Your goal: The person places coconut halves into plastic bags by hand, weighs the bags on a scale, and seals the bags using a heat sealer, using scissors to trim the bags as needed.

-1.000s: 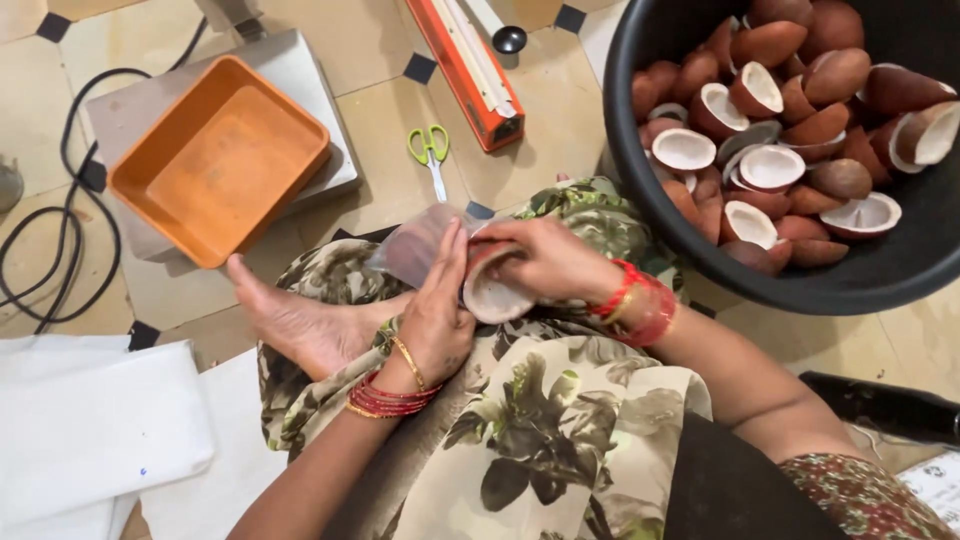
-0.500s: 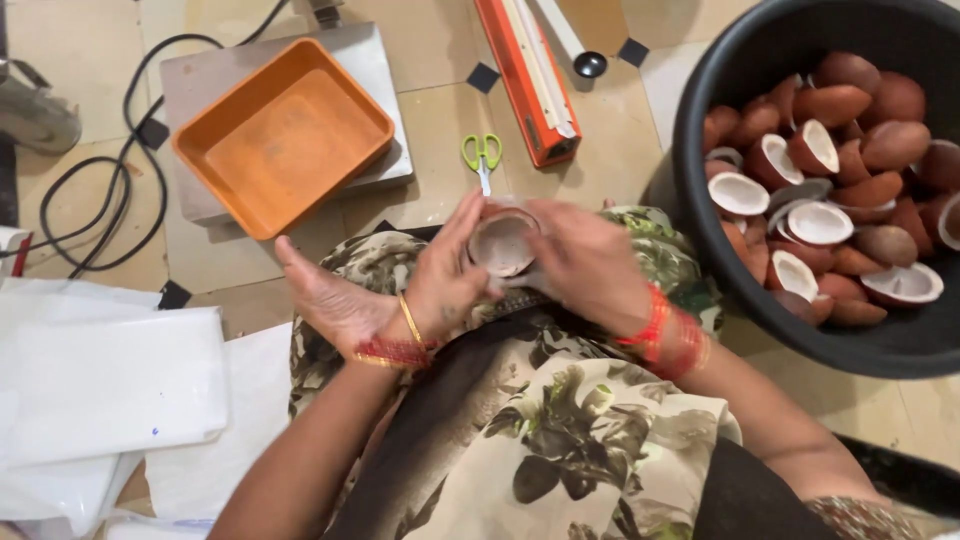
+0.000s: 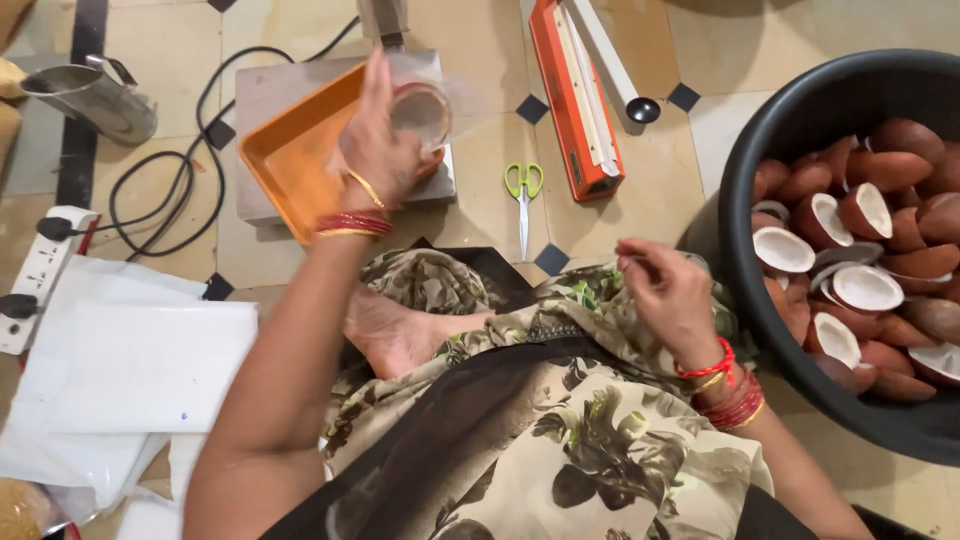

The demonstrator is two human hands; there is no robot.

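Bagged coconut half held over the orange tray.

Our left hand [image 3: 378, 150] grips a clear plastic bag [image 3: 440, 100] with a coconut half [image 3: 420, 108] inside, just above the right edge of the orange tray [image 3: 290, 155] on the scale. Our right hand [image 3: 670, 295] hangs loosely curled and empty over the lap, near the black tub [image 3: 800, 110]. We judge it best to lower the bag flat, mid-tray, clear of the rim.
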